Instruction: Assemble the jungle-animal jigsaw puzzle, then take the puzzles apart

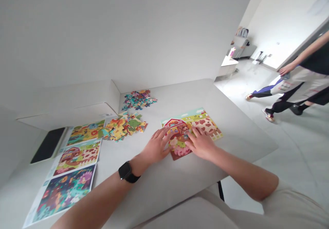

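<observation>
A farm jigsaw puzzle with a red barn, a spotted cow and a pink pig lies flat on the white table, and its outline looks whole. My left hand rests on its left edge, fingers stretched out and holding nothing. On the lower middle of the picture lies my right hand, its fingers apart and also without anything in them. Parts of the puzzle are hidden beneath both hands. A dark smartwatch is on my left wrist.
Two heaps of loose pieces, one yellow-green, one teal-purple, lie left of the puzzle. Printed picture sheets and a black phone-like slab are further left. A white box stands behind. People walk at right.
</observation>
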The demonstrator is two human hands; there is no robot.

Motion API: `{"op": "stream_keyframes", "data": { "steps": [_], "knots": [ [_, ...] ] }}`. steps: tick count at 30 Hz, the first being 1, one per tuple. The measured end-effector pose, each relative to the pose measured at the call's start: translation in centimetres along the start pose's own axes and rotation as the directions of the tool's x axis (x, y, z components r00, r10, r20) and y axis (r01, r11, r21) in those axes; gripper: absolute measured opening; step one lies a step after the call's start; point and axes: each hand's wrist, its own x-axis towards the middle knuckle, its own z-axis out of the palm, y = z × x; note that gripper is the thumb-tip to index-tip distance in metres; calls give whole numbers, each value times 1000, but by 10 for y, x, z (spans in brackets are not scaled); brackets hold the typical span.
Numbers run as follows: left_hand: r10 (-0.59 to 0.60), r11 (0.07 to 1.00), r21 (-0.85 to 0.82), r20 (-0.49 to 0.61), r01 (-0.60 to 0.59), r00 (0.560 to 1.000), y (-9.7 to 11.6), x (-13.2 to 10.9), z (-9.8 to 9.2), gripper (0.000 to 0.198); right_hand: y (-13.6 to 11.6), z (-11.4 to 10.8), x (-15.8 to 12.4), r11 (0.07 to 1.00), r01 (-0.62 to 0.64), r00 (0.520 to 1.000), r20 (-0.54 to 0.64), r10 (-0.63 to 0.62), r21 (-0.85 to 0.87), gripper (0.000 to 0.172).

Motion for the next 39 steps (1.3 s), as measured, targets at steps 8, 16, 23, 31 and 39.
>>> {"op": "stream_keyframes", "data": {
  "steps": [8, 16, 23, 31, 39],
  "knots": [
    [-50, 997, 61, 179, 40, 983, 3, -28, 1, 72, 3, -18, -3, 948, 158, 987, -9, -162, 277, 51],
    [-168, 986, 44, 119, 164, 979, -32, 3, -16, 48, 102, -41, 105, 961, -140, 987, -40, 154, 238, 46],
    [-408, 902, 277, 299, 331, 862, -46, 64, -31, 67, 86, -52, 146, 993, 109, 982, 153, -114, 41, 48],
    [-360, 933, 146, 389, 328, 848, -54, 79, -41, 37, 104, -62, 163, 956, 183, 924, 293, -247, 229, 21],
    [-336, 852, -291, 334, 435, 881, -62, 67, -52, 27, 121, -51, 156, 836, 106, 911, 284, -298, 538, 37]
  ]
}}
